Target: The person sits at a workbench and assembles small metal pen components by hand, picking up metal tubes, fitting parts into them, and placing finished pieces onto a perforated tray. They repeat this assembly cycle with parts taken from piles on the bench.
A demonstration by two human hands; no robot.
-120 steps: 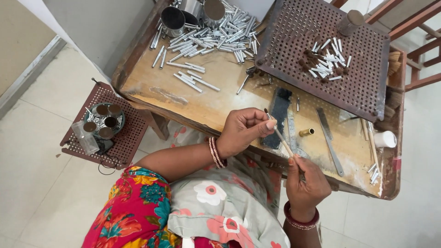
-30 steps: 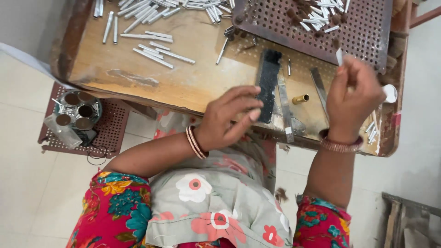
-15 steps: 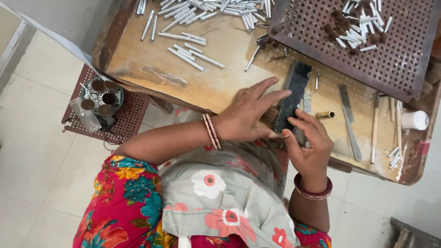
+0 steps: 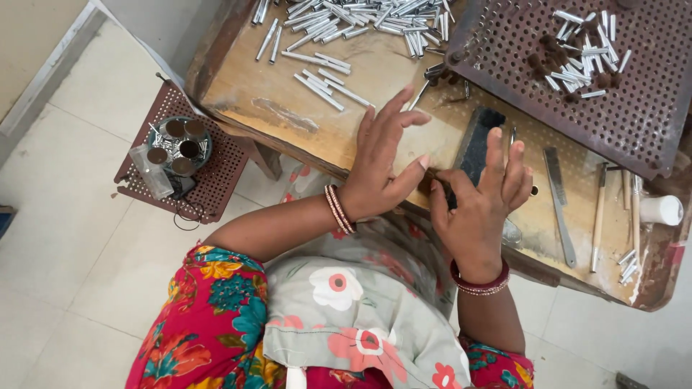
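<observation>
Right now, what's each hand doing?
Left hand: open, fingers spread, flat on the wooden tray.
Right hand: open, fingertips at the dark block.

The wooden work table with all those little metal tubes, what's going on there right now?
A person sits at the wooden table, both hands at its near edge. The left hand lies spread on the wood, and the right hand rests against a dark flat block; thumbs and forefingers meet around something small I cannot make out. Loose metal tubes are piled at the far side, more on a perforated tray.
</observation>
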